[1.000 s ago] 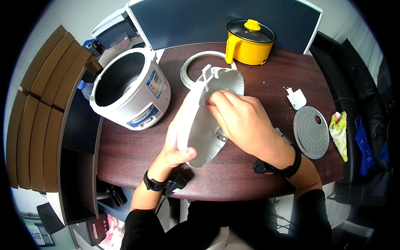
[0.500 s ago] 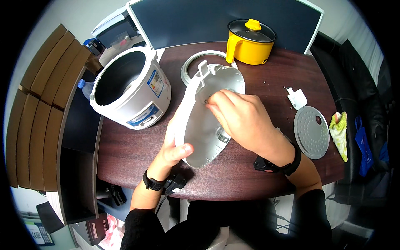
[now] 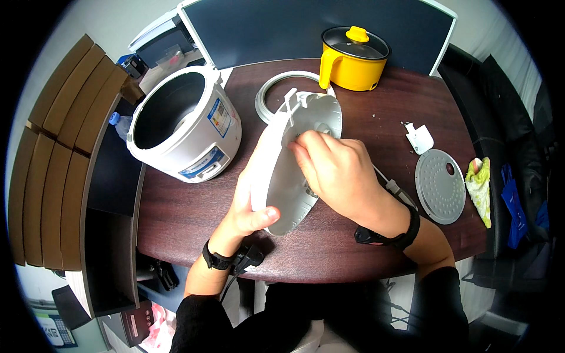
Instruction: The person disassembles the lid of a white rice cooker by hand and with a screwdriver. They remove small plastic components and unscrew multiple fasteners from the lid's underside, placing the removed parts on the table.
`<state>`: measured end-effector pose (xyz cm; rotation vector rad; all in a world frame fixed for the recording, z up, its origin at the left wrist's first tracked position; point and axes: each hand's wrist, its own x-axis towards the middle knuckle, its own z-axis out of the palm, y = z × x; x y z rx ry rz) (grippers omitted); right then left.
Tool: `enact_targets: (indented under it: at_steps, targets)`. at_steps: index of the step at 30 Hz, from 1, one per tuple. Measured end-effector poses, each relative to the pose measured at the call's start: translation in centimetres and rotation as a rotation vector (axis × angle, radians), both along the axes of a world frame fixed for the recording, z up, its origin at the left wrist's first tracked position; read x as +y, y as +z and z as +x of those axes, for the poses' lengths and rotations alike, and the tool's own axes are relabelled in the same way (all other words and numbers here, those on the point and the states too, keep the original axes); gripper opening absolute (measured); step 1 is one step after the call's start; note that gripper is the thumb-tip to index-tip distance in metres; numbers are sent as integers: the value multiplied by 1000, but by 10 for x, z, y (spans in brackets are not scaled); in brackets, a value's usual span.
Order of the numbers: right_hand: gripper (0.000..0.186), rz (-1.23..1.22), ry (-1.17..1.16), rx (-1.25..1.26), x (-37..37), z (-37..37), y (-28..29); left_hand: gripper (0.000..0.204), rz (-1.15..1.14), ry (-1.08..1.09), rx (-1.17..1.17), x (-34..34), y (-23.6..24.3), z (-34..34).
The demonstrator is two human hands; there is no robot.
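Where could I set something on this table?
Bare: dark reddish table between the white cylindrical cooker body and the near edge; also between the forearms. Crowded: right, with a round grey perforated disc and white plastic piece; far side, with a yellow lidded pot.

- Fairly bright, even light on the tabletop [image 3: 335, 259], with soft sheen well in front of the yellow pot [image 3: 356, 72].
- Right of the pot, the black sofa [image 3: 511, 103] sinks into dimness.
- Left of the pot, cardboard boxes [image 3: 59, 106] bend with lens distortion.
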<state>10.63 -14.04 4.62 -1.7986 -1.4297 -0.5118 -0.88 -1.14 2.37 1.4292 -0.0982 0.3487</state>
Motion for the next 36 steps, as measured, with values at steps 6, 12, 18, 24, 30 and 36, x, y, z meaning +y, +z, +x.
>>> enact_targets:
  at_steps: [6, 12, 18, 24, 30, 36]
  targets:
    - [10, 52, 12, 198, 4, -2, -4, 111, -7, -10, 39, -1, 4, -2]
    - [12, 56, 25, 281, 6, 2, -5, 112, 47, -13, -50, -2, 5, 1]
    - [14, 7, 59, 15, -4, 9, 11, 112, 142, -31, -221, 8, -12, 5]
    - [14, -3, 36, -51, -2, 7, 6, 112, 110, -48, -235, 14, -25, 9]
    - [12, 12, 51, 50, 1, 6, 1, 112, 93, -44, -130, 6, -5, 3]
    - [9, 108, 195, 611, 6, 4, -5, 111, 47, 4, -89, 1, -3, 3]
